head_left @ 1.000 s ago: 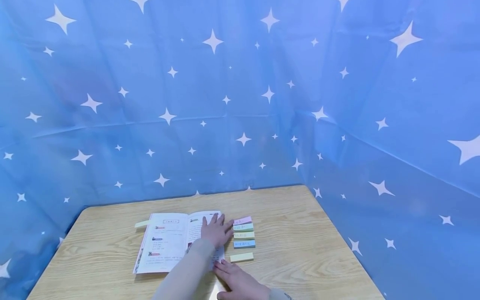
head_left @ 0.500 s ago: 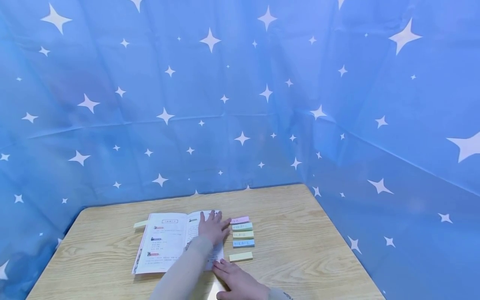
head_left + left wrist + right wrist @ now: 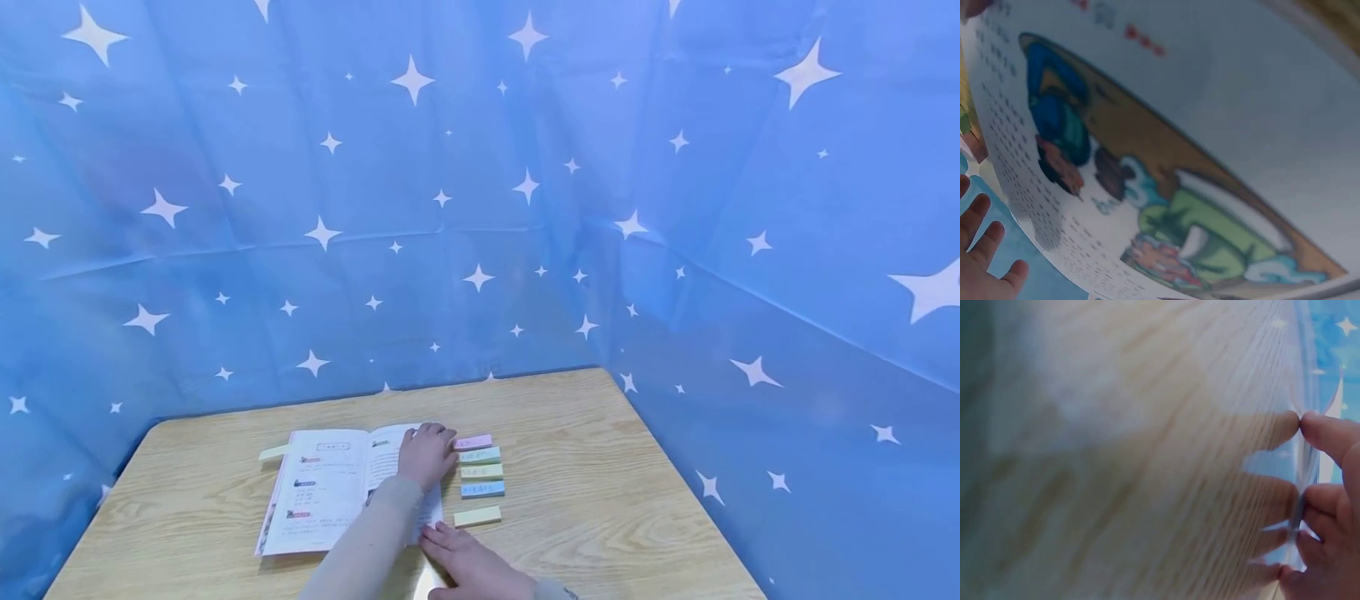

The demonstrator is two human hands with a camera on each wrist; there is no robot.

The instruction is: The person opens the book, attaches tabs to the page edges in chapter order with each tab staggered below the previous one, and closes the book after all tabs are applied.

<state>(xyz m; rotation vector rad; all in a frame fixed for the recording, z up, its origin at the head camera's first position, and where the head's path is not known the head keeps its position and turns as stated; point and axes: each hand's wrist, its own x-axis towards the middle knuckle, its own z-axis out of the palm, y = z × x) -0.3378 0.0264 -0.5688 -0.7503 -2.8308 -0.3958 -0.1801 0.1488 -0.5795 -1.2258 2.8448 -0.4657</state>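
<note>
An open book (image 3: 330,492) with printed text lies on the table. Over its right-hand page rests my left hand (image 3: 427,456), fingers toward the page's outer edge and forearm across the book. In the left wrist view, the left hand (image 3: 988,256) shows spread fingers beside a bowed page (image 3: 1222,94) with a coloured picture. My right hand (image 3: 474,562) lies low at the book's bottom right corner, fingertips at the page edge. The right wrist view shows the right hand (image 3: 1329,506) with its fingertips touching the glossy tabletop (image 3: 1116,487).
Right of the book stands a column of sticky-note strips: pink (image 3: 473,442), green (image 3: 480,455), yellow (image 3: 482,472) and blue (image 3: 482,489). A separate pale yellow pad (image 3: 477,517) lies below them. A pale tab (image 3: 273,452) sticks out at the book's left. A blue starred curtain (image 3: 337,292) surrounds the table.
My left hand's fingers have drawn in from a flat spread to a more bent pose near the page's right edge. The right hand stays in place. The head view has shifted slightly.
</note>
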